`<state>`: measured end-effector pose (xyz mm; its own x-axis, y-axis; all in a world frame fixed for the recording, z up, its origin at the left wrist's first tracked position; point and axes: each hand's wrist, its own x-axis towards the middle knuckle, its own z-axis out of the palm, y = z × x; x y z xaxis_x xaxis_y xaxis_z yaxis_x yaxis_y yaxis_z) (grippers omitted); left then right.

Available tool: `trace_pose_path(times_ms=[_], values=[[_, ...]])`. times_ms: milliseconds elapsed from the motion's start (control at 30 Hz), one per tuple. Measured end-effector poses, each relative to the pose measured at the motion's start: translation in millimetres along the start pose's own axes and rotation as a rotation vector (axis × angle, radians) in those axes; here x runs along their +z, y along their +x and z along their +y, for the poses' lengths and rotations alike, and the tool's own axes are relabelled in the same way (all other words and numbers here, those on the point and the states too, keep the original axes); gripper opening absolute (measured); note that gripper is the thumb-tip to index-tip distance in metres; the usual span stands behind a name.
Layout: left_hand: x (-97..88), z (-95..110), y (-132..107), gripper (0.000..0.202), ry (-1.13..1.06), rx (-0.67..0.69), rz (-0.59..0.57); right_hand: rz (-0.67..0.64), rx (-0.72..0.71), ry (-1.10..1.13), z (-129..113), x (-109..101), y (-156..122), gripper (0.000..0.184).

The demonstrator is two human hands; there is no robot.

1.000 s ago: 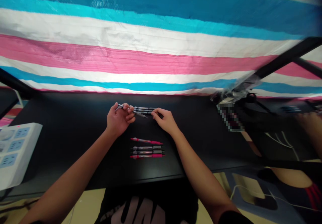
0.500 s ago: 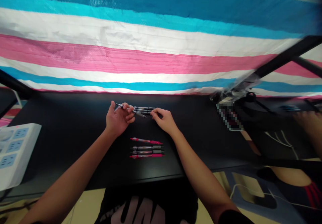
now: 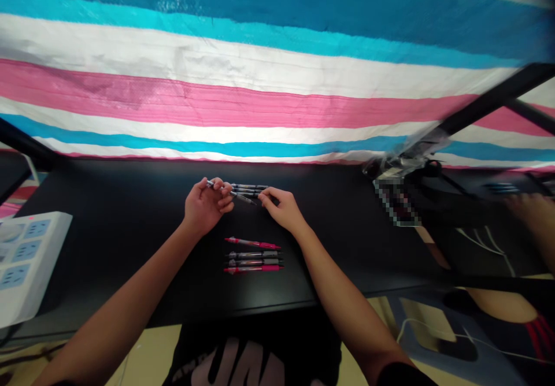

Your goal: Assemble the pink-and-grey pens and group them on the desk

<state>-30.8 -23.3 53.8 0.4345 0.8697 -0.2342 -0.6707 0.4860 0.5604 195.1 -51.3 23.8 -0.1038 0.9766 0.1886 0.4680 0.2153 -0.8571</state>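
One pen [image 3: 236, 195] is pinched at either end, left hand [image 3: 207, 206] and right hand [image 3: 281, 210] closed on it above the bench's [image 3: 130, 212] far side; we would keep both grips light.

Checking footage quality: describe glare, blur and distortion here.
Head view: backlit striped tarp glares white above the black table; wide lens bows its stripes; the right edge smears; left hand, its pen, right hand and pen row look sharp.

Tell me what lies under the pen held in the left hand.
Under the held pen shows black table, with dark pens lying just behind it. The left hand and right hand cover whatever lies beneath them.
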Motion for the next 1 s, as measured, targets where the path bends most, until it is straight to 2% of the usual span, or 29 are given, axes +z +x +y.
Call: trace_pose_path(times_ms=[100,200,233,300,367,500,567,667,833,1000], values=[[1.0,-0.9,0.1,0.049,0.024,0.0,-0.016,0.006,-0.005,0.08,0.6,2.5,-0.8,0.025],[0.5,-4.7,1.3,0.041,0.086,0.001,-0.042,-0.034,-0.002,0.201,0.6,7.6,-2.5,0.05],[0.0,-6.5,2.0,0.034,0.12,0.008,-0.051,-0.047,0.001,0.216,0.5,9.3,-3.0,0.05],[-1.6,-9.8,3.3,0.028,0.21,0.046,-0.073,-0.036,-0.004,0.189,0.2,11.5,-3.6,0.033],[-4.4,-11.3,4.8,0.03,0.326,0.139,-0.069,0.016,-0.021,0.137,0.5,11.2,-3.4,0.02],[-14.2,-6.8,8.1,0.02,0.699,0.449,0.092,0.116,-0.04,0.085,3.5,4.0,-0.2,0.022],[-19.7,-3.7,9.6,0.015,0.909,0.514,0.15,0.166,-0.029,0.059,6.0,0.0,2.0,0.022],[-25.4,-2.0,10.9,0.018,1.067,0.542,0.187,0.198,0.008,0.036,9.4,-3.5,4.5,0.022],[-28.8,-1.7,11.7,0.016,1.15,0.535,0.21,0.074,0.005,-0.006,11.9,-6.9,4.9,0.018],[-32.2,3.3,12.3,0.013,1.596,0.516,0.116,0.013,-0.063,-0.178,16.7,-8.5,3.7,0.004]])
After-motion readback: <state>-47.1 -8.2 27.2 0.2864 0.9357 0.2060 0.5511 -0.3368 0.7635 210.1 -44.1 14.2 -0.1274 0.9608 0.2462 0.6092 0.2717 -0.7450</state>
